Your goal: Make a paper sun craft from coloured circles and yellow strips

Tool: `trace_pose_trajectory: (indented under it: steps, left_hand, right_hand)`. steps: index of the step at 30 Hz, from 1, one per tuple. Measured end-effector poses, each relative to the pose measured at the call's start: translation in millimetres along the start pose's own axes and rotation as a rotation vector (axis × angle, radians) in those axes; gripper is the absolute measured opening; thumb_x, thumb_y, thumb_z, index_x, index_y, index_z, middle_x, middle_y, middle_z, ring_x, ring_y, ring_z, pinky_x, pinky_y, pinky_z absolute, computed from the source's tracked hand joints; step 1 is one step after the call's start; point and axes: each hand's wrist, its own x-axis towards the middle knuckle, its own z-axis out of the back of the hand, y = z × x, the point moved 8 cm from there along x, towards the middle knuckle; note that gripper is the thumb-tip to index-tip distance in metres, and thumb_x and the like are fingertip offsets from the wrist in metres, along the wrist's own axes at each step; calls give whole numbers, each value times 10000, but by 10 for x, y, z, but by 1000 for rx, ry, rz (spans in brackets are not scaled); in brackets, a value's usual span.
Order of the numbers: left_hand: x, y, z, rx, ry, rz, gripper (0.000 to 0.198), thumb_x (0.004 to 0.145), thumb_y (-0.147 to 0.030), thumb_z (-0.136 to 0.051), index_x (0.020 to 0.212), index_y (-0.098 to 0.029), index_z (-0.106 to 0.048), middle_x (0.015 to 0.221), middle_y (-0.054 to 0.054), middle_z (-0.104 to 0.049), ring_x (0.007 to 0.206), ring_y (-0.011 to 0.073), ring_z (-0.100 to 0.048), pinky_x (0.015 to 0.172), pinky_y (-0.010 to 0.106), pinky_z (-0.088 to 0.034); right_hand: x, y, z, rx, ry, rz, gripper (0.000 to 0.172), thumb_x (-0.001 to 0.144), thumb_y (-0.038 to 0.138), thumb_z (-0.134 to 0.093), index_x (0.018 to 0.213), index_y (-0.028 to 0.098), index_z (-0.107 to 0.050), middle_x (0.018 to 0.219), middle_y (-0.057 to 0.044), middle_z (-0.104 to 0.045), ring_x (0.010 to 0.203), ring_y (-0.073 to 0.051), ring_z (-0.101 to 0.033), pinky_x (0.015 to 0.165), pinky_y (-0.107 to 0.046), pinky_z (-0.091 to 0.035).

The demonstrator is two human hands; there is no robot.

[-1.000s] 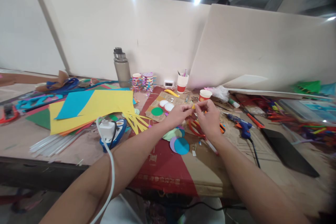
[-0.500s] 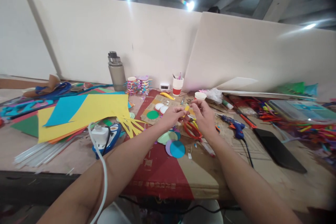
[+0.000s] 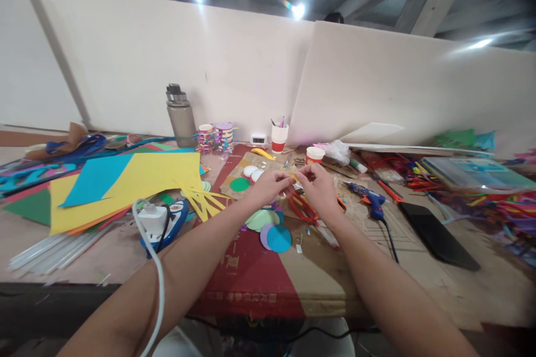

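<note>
Both my hands meet above the middle of the table, fingertips closed on a small yellow paper piece. My left hand pinches it from the left, and my right hand from the right; the fingers hide most of it. Just under my right hand lie orange-handled scissors. Below my left hand are paper discs: pale green, blue and green. A white and red paper cup stands right behind my right hand.
On the left are yellow sheets, a power strip and a bottle; a white cable crosses my left forearm. A blue glue gun, a black phone and a plastic case lie on the right.
My fingers have closed further over the yellow piece, so less of it shows. My right hand has dropped slightly, uncovering more of the paper cup. The view has shifted a little.
</note>
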Motion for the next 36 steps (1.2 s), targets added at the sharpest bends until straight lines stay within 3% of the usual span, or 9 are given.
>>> trace_pose_trajectory:
  steps: [8,13,16,19,24,28,32,36]
  left_hand:
    - [-24,-111,227,-13,-157,-60,203,710,-348,-707,720,-148,-674,621,12,-662,559,103,-554,563,221,-416]
    - [-5,-67,314,-231,-252,-44,206,661,-324,-742,671,-138,-654,628,6,-645,559,74,-525,537,191,-383]
    - [7,-31,252,-440,-229,-23,267,587,-315,-805,688,-122,-652,665,16,-645,598,75,-549,517,174,-374]
    - [1,-12,182,-562,-204,9,308,570,-298,-832,746,-115,-658,749,40,-675,635,75,-568,479,153,-348]
    - [-17,-1,142,-648,-210,38,253,641,-233,-812,757,-116,-620,842,50,-706,590,43,-552,478,135,-381]
    - [-15,-38,147,-685,-194,12,184,719,-172,-755,717,-112,-581,859,54,-711,595,42,-582,541,144,-458]
    - [-16,-18,266,-672,-276,3,150,785,-124,-689,709,-115,-559,855,59,-703,754,96,-671,706,197,-537]
    - [-13,60,386,-616,-374,35,175,784,-115,-698,731,-126,-531,767,39,-687,752,112,-695,820,268,-554]
  right_hand:
    - [20,-82,-14,104,12,-90,203,807,376,-568,721,192,-572,700,-6,-604,636,-149,-512,631,-294,-415]
    - [-3,-28,-164,199,166,-70,239,800,403,-563,681,196,-549,650,14,-571,617,-140,-500,597,-275,-405]
    - [-32,16,-224,242,217,-71,229,800,392,-562,682,196,-545,632,24,-554,602,-131,-486,586,-267,-397]
    - [-44,20,-203,246,169,-91,227,791,388,-571,673,196,-539,615,26,-543,589,-128,-475,582,-266,-396]
    - [-67,-8,-196,227,101,-92,213,783,382,-586,690,191,-570,645,15,-582,596,-133,-495,597,-277,-411]
    - [-40,1,-207,224,146,-53,211,813,388,-565,731,194,-576,695,3,-618,630,-141,-528,626,-280,-430]
    - [58,-64,-79,64,196,-40,209,846,389,-532,798,192,-586,730,-6,-643,650,-145,-554,615,-270,-418]
    - [61,-248,-48,-333,332,-26,152,799,344,-610,752,200,-598,705,-33,-648,635,-168,-565,588,-275,-383]
